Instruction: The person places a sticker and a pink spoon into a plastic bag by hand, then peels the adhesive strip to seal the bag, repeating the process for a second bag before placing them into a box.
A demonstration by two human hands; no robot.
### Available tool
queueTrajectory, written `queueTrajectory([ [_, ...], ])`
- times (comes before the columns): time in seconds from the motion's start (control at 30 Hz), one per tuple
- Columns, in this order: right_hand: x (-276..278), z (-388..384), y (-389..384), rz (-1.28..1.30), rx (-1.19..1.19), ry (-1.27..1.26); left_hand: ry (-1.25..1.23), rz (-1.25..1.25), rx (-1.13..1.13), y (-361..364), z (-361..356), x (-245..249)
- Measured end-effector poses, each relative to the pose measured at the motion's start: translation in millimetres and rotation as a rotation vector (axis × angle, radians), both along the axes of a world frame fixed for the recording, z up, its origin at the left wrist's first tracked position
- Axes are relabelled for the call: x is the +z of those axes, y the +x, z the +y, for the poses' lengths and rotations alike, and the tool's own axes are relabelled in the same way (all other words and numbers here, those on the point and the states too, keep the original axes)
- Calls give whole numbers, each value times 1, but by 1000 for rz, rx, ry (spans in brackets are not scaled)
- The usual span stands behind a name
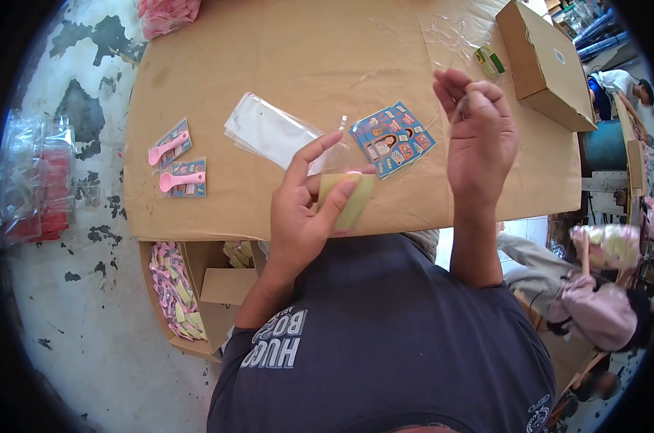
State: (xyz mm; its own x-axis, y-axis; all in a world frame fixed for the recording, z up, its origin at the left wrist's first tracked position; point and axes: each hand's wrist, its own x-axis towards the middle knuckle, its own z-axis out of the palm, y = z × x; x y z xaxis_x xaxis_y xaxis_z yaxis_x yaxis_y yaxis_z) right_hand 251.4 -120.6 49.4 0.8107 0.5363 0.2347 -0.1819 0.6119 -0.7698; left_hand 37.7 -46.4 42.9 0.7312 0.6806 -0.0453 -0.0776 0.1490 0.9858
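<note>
My left hand [301, 209] grips a flat yellow-green packet [352, 206] between thumb and fingers, above the table's near edge, its index finger stretched out. My right hand [480, 137] is raised to the right, fingertips pinched together. Something small and clear may be in that pinch, but I cannot make it out. Between the hands lies a stack of blue printed cards [393, 141]. Clear plastic bags [273, 130] lie beyond my left hand. Farther left, a pink spoon [169, 148] and another pink spoon [182, 179] each rest on a blue card.
An open carton below the table holds pink and yellow packets [172, 289]. A cardboard box [547, 65] and a green-yellow roll [489, 61] stand at the far right. Pink packs [168, 16] lie at the back. A person in pink [594, 310] is at the right.
</note>
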Motion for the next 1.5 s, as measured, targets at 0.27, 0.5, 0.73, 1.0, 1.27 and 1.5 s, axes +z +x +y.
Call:
queueTrajectory([
  [0.27,-25,-35,-7,-145,531,-138,-181,-87,62,-4,9,-9],
  [0.5,-19,-14,-56,-377,523,-517,127,-199,64,-7,18,-26],
  [0.73,-14,-9,-49,-325,582,-501,-23,-112,109,-17,21,-22],
  [1.0,-18,-12,-40,-401,580,-370,36,-181,56,-22,23,-26],
  [1.27,-11,-18,-31,-668,480,-335,81,-315,-29,-18,25,-26],
  [1.5,-13,-22,-42,-632,419,-427,-51,-267,5,-7,15,-19],
])
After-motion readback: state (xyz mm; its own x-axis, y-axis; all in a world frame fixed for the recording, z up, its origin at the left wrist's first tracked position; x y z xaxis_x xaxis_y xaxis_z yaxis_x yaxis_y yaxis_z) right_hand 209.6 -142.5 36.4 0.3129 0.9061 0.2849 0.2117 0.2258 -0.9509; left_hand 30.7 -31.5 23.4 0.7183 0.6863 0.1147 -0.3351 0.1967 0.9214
